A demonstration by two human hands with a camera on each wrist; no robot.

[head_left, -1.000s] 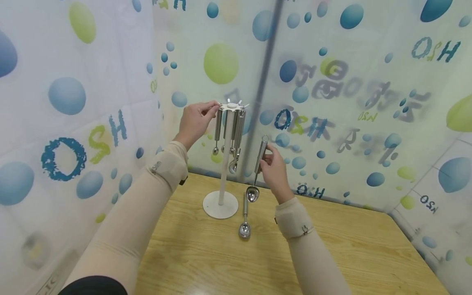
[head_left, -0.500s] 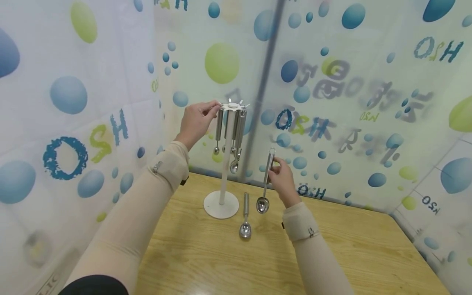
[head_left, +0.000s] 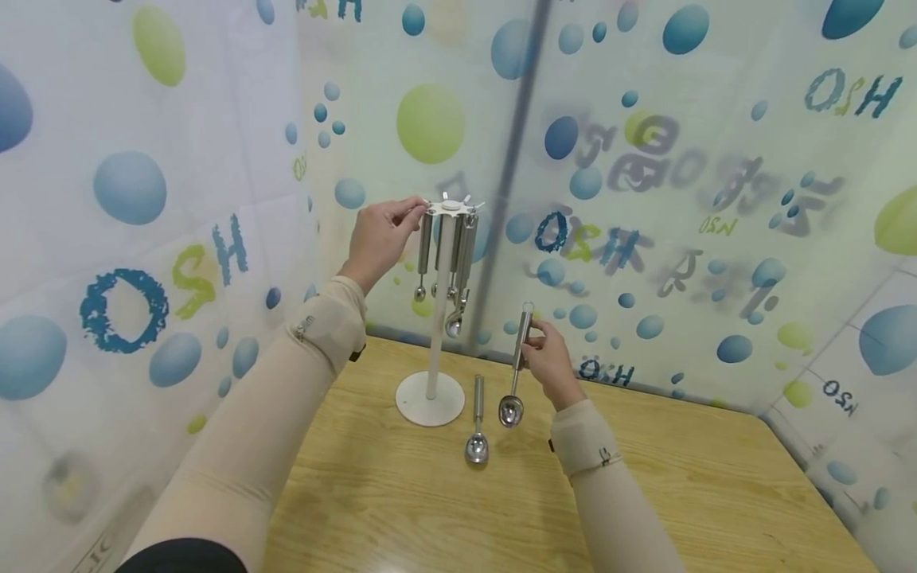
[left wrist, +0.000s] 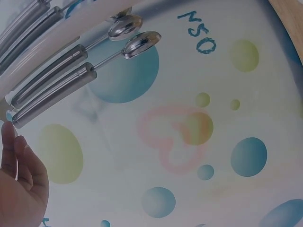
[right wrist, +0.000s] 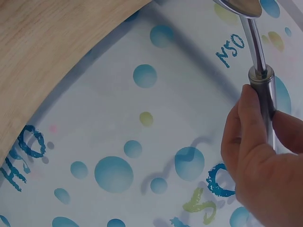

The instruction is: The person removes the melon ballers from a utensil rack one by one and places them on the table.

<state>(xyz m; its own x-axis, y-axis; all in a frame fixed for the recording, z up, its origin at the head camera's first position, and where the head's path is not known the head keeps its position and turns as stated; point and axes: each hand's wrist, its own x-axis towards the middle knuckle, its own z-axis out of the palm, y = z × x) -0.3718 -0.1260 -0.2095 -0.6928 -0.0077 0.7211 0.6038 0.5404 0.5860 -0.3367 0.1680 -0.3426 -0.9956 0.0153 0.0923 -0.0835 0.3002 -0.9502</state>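
My right hand [head_left: 550, 362] grips a steel ice cream scoop [head_left: 511, 411] by its handle, ring up and bowl down, above the table. In the right wrist view its handle [right wrist: 263, 94] sits between the thumb and fingers. Another steel scoop [head_left: 477, 448] lies on the table beside the white rack [head_left: 435, 358]. At the rack's top my left hand [head_left: 383, 235] pinches the edge, next to a hanging scoop [left wrist: 57, 97]. Several steel utensils [head_left: 465, 255] hang from the rack. The left fingertips' exact contact is partly cut off in the left wrist view.
The wooden table [head_left: 401, 509] runs under the rack's round base [head_left: 423, 410]. A patterned curtain [head_left: 645, 239] closes off the back and both sides, close behind the rack.
My right hand has carried the ice cream scoop right and down, away from the rack and the lying scoop. The left hand has stayed at the rack's top.
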